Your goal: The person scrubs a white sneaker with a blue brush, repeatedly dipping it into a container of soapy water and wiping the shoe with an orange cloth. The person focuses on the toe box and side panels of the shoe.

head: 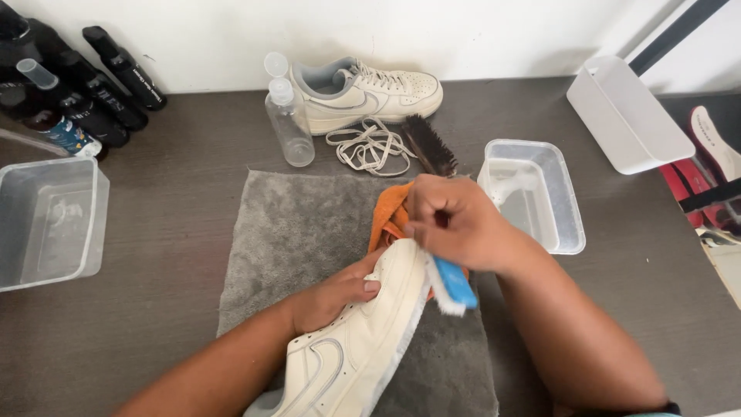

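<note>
My left hand (333,295) grips a cream sneaker (355,340) that lies tilted on its side over a grey towel (309,224). My right hand (451,224) is shut on a blue-backed brush (451,284) with white bristles, pressed against the sneaker's sole edge. An orange cloth (388,215) lies bunched under the shoe's toe, partly hidden by my right hand. A second cream sneaker (363,93) stands at the back by the wall, with loose laces (369,147) in front of it.
A clear spray bottle (288,116) and a dark-bristled brush (428,145) lie behind the towel. Clear plastic tubs sit at right (567,224) and far left (46,224). Dark bottles (85,85) line the back left. A white bin (625,116) stands at back right.
</note>
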